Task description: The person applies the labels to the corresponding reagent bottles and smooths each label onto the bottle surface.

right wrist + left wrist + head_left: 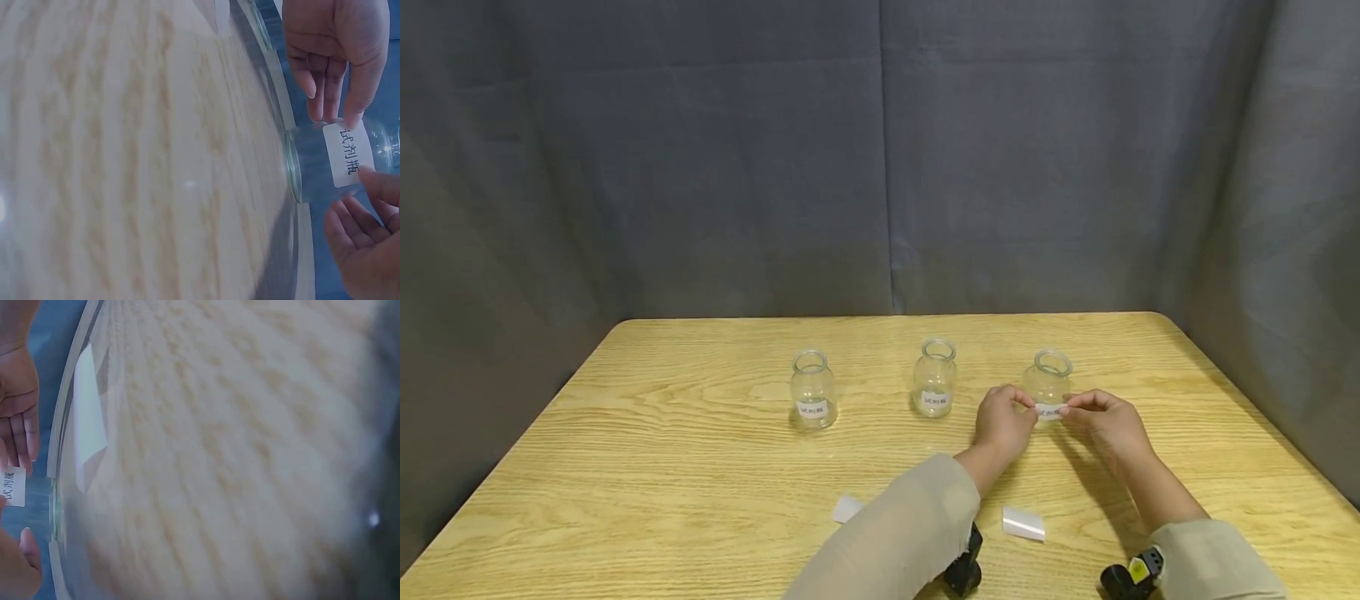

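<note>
A clear glass jar stands at the right, with a white label bearing handwritten characters against its front. My left hand pinches the label's left edge with its fingertips. From the other side, my right hand pinches the right edge with thumb and finger. The right wrist view shows the remaining fingers of both hands spread beside the glass. Whether the label's middle touches the jar I cannot tell.
Two similar jars, one in the middle and one to the left, carry labels on their fronts. A curled white paper piece lies between my forearms; another is partly behind the left sleeve. Grey curtains surround the wooden table.
</note>
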Action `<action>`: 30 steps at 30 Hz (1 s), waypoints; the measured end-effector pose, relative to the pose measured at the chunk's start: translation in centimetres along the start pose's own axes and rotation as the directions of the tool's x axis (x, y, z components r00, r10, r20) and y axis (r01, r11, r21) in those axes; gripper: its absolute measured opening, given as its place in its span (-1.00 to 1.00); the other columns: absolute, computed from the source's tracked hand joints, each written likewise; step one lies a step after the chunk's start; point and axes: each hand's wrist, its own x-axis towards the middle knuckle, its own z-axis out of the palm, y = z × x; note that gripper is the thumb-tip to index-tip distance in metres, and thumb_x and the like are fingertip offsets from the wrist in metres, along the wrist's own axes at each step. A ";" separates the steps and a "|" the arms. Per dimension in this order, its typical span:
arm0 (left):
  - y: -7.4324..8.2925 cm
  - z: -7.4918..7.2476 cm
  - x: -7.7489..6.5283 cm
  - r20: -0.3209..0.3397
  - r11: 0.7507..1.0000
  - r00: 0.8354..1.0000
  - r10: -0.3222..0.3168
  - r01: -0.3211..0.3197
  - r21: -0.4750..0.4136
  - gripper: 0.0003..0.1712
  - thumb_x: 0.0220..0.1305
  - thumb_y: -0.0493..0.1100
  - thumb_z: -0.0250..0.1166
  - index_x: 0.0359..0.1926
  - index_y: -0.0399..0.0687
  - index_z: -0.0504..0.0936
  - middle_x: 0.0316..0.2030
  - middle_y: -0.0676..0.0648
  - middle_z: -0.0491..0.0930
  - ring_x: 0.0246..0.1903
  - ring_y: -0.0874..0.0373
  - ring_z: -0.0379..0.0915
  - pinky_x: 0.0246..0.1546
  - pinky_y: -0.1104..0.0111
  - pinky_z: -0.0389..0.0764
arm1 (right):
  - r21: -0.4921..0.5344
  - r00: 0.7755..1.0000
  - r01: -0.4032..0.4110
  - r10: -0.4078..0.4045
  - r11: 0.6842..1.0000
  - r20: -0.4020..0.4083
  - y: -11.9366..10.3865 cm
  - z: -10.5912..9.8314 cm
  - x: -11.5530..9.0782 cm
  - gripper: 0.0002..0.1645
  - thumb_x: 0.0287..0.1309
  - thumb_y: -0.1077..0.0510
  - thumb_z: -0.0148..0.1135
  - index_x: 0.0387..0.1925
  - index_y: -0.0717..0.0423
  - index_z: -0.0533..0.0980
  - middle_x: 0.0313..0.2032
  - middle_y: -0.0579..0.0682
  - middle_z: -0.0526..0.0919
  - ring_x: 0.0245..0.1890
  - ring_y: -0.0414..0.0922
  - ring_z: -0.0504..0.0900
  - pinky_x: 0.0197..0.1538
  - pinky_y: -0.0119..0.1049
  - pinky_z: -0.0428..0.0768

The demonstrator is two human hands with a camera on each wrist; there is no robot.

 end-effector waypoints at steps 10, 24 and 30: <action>0.1 -0.2 0.1 -0.026 0.999 0.999 -0.033 0.034 0.040 -0.88 -0.07 -0.21 0.30 -0.59 0.03 0.51 -0.44 0.15 0.44 -0.32 0.20 0.39 -0.31 0.40 0.38 | -0.173 0.997 0.073 -0.070 0.982 0.027 -0.2 0.1 0.3 -0.44 0.00 0.25 0.19 0.01 0.41 0.21 -0.15 0.26 0.45 -0.38 -0.47 0.42 -0.27 -0.49 0.48; 0.0 -0.5 0.4 0.006 0.997 1.000 0.023 -0.024 0.074 -0.54 -0.26 -0.14 0.45 -0.39 -0.06 0.34 -0.47 0.05 0.41 -0.48 0.21 0.31 -0.44 0.44 0.37 | -0.286 0.970 0.198 -0.145 0.938 0.194 -0.4 -0.3 1.0 -0.23 0.01 0.26 0.16 0.21 0.36 0.03 -0.06 0.40 0.34 -0.09 0.21 0.38 -0.19 -0.28 0.50; -0.1 -0.6 0.5 0.065 0.995 0.997 0.043 -0.048 0.082 -0.29 -0.27 -0.06 0.44 -0.03 -0.12 0.35 -0.29 0.01 0.37 -0.32 0.20 0.35 -0.30 0.42 0.41 | -0.246 0.959 0.221 -0.164 0.944 0.231 -0.6 -0.3 1.2 -0.27 0.01 0.33 0.14 0.17 0.42 0.02 0.04 0.47 0.23 0.01 0.28 0.28 -0.08 -0.15 0.43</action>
